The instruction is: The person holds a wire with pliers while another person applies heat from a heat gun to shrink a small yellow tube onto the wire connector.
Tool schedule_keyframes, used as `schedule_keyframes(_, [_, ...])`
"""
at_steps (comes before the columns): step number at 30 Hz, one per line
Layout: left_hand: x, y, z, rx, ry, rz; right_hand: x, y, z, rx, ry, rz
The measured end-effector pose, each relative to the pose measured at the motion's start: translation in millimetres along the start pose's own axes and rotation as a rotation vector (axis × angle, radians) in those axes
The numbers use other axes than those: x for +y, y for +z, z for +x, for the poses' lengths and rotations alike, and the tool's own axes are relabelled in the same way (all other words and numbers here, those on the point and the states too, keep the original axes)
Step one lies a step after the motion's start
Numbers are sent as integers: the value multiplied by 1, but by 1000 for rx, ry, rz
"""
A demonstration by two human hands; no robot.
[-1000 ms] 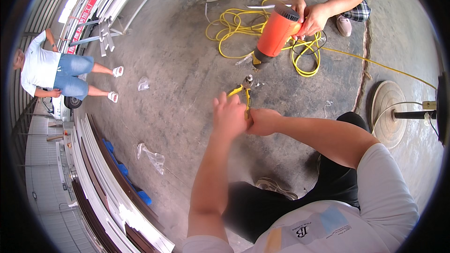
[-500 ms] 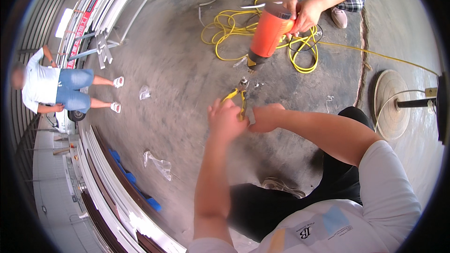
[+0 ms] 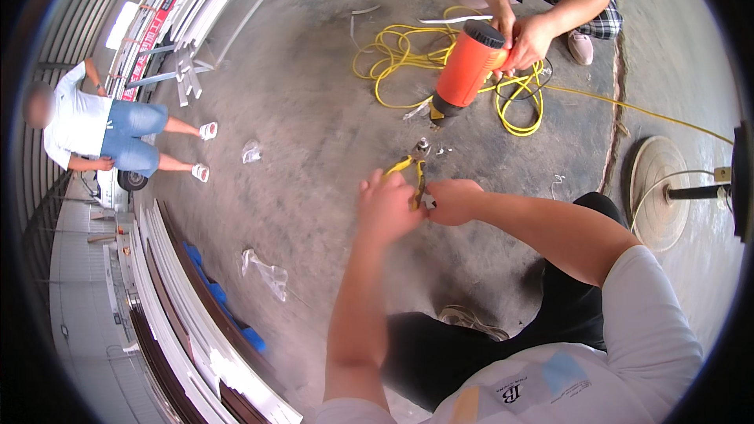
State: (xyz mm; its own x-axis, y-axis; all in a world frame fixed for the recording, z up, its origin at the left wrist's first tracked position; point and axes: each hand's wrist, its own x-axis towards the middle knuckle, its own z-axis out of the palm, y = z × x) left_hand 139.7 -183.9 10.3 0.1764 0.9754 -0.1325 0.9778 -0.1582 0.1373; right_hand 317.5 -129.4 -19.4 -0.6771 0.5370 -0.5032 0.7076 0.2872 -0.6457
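Observation:
A pair of pliers (image 3: 422, 147) with yellow handles points away from me, low over the grey floor. My left hand (image 3: 388, 206) is closed around the handles, its fingers slightly blurred. Beside it my right hand (image 3: 455, 202) is closed in a pinch, close to the right handle. A small pale and dark bit (image 3: 429, 201) shows at its fingertips, too small to name. Just beyond the jaws, a crouching co-worker's hands (image 3: 528, 41) hold an orange power tool (image 3: 468, 64) with black ends, its tip aimed down toward the pliers.
Yellow cable (image 3: 384, 78) lies coiled behind the orange tool. A round stand base (image 3: 653, 188) is at the right. Long white and brown profiles (image 3: 179, 286) lie at lower left. Plastic scraps (image 3: 271, 275) litter the floor. Another person (image 3: 100, 122) stands at far left.
The whole view has shifted slightly, moving most things down and right. My right fingertips now show a small pale and dark bit. The orange tool's black rear cap is more visible.

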Motion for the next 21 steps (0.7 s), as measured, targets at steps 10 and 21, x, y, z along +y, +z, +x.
schedule_keyframes(10, [4,-7,3,-26,34,56,-1,1,1,21,-4,-10])
schedule_keyframes(21, [5,-1,8,-3,66,102,1,4,2,-6,-21,27])
